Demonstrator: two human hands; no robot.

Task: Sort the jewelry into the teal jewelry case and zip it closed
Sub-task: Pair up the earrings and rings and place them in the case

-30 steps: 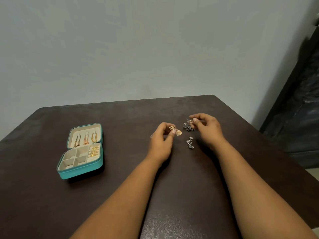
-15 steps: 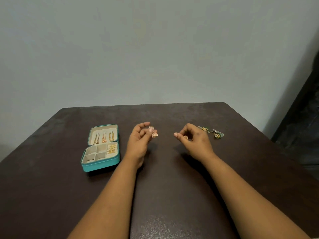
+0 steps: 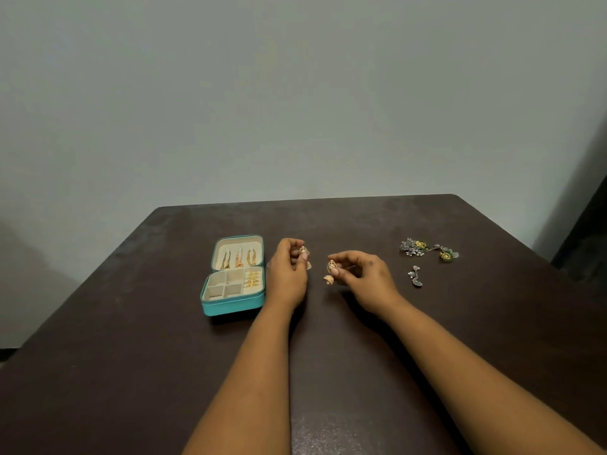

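— Earrings first: where are they?
— One gold earring is pinched in the left hand, its match is pinched in the right hand. Both hands are held just above the table, a little apart, near its middle.
— And the case?
— The teal case lies open just beside the left hand, lid laid back with long gold earrings on it, and small gold pieces in its right-hand slots. The four square slots look empty.
— So which step?
— Sorting, I'd say; zipping comes much later. Next, each hand should carry its earring over and drop it into a free slot; a gentle release matters, since the slots are small.
— What's left?
— Silver and green pieces and a silver earring lie well right of the hands, well in from the table's right edge. The stretch between hands and case is short and open.
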